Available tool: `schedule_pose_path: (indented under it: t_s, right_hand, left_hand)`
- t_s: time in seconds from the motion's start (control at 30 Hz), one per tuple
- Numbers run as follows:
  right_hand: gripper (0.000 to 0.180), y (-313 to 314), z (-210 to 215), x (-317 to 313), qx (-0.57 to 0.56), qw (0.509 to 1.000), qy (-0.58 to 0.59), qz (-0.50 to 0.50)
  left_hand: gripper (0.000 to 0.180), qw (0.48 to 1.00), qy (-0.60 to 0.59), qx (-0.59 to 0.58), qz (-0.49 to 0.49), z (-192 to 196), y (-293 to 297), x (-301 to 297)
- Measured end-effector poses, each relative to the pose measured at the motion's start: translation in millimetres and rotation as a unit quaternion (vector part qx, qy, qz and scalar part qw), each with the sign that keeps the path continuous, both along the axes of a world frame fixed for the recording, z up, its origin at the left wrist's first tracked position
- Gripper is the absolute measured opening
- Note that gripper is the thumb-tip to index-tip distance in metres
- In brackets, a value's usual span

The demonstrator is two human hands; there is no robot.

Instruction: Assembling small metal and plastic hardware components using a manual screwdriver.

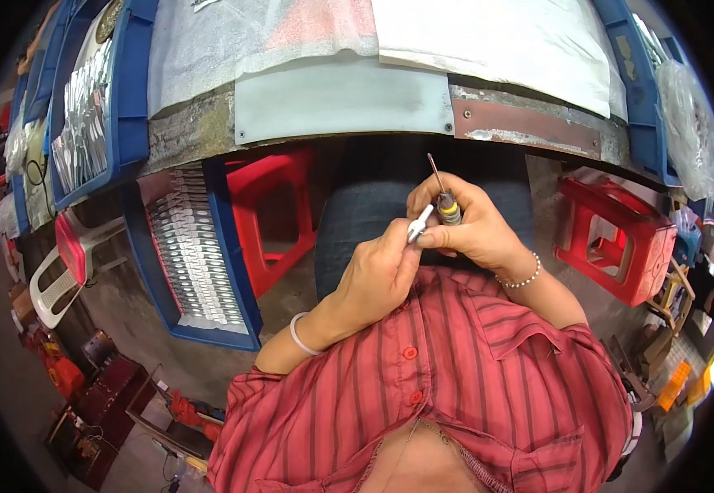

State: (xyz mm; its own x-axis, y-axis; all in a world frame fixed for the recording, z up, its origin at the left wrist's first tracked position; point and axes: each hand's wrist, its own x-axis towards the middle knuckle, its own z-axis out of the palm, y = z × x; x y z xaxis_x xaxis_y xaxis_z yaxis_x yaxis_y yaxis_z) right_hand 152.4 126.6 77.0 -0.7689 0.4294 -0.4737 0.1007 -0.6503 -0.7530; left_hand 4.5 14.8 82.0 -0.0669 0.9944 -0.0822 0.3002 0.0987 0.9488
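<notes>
The left hand [382, 267] and the right hand [476, 226] are in front of the desk [193, 127], just off its near edge. The left hand's fingers are pinched around a small silver piece [419, 225], so it is in front of the desk too. The right thumb is right by that piece. The right hand's fingers are curled around a thin tool [449, 209] with a yellow and grey grip, and its metal tip points at the desk. A blue bin [133, 107] full of shiny pieces sits at the desk's left end. Lower than the desk, on its left, a blue tray [240, 275] holds rows of metal pieces [193, 255]. A red stool [640, 267] stands lower than the desk, on its right.
</notes>
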Motion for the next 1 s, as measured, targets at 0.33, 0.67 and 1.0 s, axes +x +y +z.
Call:
schedule_pose_path:
  t_s: [0.33,0.67,1.0]
  right_hand:
    - [0.029,-2.5,-10.0,7.9,0.049,0.993,0.099,0.028]
    - [0.016,-2.4,5.9,17.4,0.180,0.978,-0.105,-0.028]
    - [0.026,13.5,47.8,3.8,0.650,0.737,-0.061,0.173]
  left_hand:
    - [0.013,0.995,-0.076,-0.038,-0.058,3.1,-1.7,5.3]
    - [0.018,0.804,-0.510,-0.304,-0.033,-10.0,2.4,-3.5]
    - [0.034,0.745,-0.579,-0.327,-0.058,-15.3,10.1,-20.4]
